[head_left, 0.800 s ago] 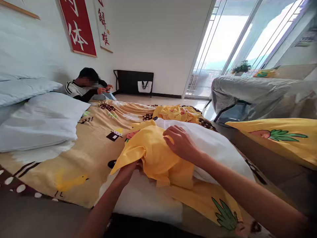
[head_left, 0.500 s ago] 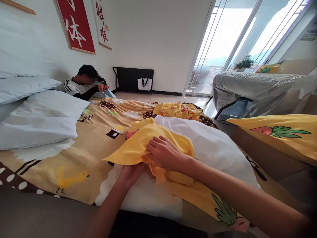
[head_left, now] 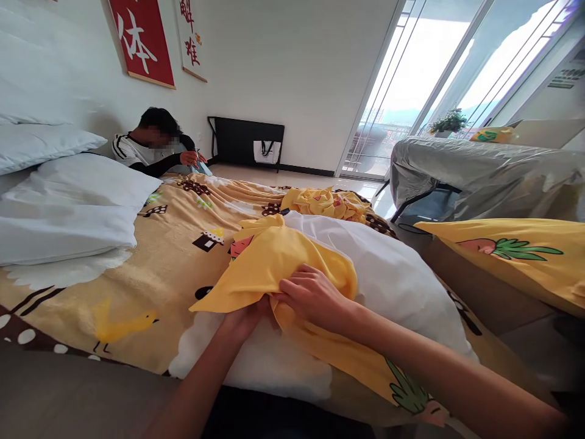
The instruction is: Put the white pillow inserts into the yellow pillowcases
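A white pillow lies on the bed in front of me, half covered by a yellow pillowcase with a carrot print. My left hand reaches under the bunched edge of the pillowcase; its fingers are hidden by the cloth. My right hand lies on top with its fingers curled, gripping the yellow cloth at the same bunched edge. Both hands meet at the near end of the pillow.
The bed carries a tan cartoon-print cover, two white pillows at left and a crumpled yellow cloth further back. Another person sits beyond the bed. A plastic-wrapped piece of furniture and another yellow pillow stand at right.
My right hand has slid from the top of the pillow down towards me and closed on the pillowcase edge next to my left hand. The yellow cloth is bunched more tightly.
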